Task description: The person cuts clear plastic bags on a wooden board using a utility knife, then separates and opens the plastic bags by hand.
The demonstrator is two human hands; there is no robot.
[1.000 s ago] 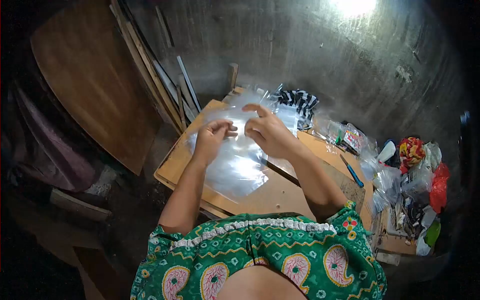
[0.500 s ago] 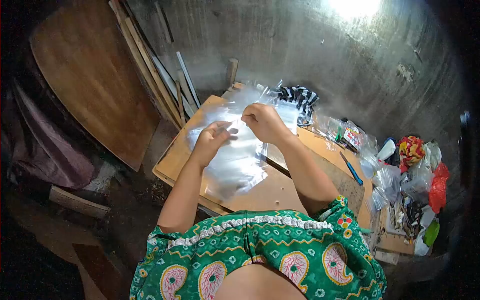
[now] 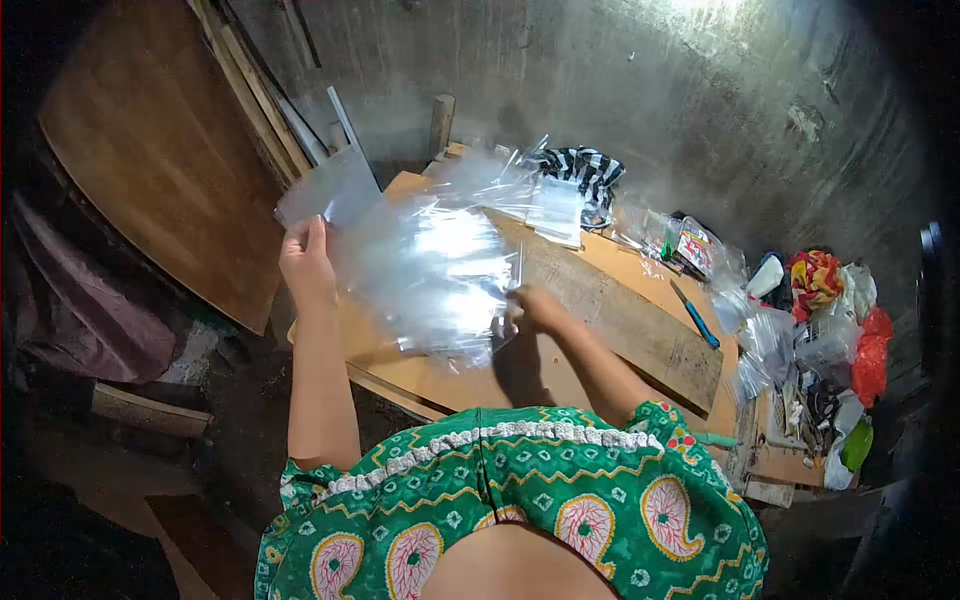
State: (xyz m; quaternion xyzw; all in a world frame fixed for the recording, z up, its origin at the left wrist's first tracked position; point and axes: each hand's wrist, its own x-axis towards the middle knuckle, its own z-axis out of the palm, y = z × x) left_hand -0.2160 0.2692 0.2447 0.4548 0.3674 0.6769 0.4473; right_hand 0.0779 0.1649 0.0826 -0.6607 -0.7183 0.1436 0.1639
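My left hand (image 3: 307, 260) is raised left of the table, its thumb and fingers pinched on the lower edge of a clear plastic bag (image 3: 338, 190). That bag stands up above the hand, over the table's left corner. A loose heap of shiny clear plastic bags (image 3: 455, 245) covers the table's middle, smeared and glaring under the light. My right hand (image 3: 540, 308) is at the heap's right edge with its fingers bent toward the bags. Blur hides whether those fingers grip one.
A wooden board (image 3: 610, 310) lies across the table (image 3: 570, 385). Right of it are a blue-handled tool (image 3: 695, 315), crumpled plastic and a red bag (image 3: 872, 355). A striped black-and-white cloth (image 3: 590, 180) sits at the back. Wooden boards (image 3: 160, 150) lean at left.
My hands were together over the heap and have parted. The left went left and up with a clear bag; the right came down to the heap's right edge, uncovering the wooden board.
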